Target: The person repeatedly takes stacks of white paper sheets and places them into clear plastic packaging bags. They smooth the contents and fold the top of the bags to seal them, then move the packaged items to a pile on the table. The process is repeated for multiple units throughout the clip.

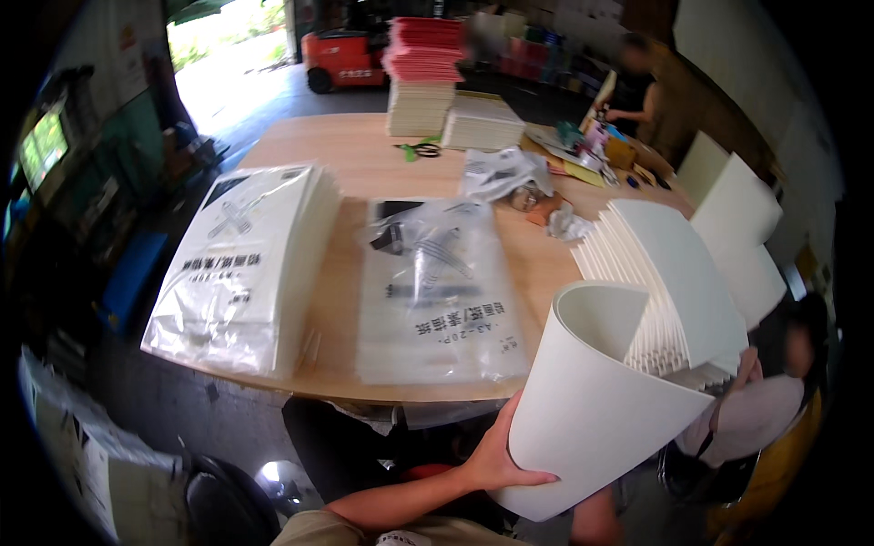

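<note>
Now: cream paper sheet [592, 428] curled into roll, left hand [496, 455] gripping edge.

The left hand [499, 460] holds a big white sheet [601, 409] that curls over at the top. The right hand is hidden behind it. On the wooden table [364, 155], two plastic packs [246, 264] lie near, and scissors [419, 148] lie far.
</note>
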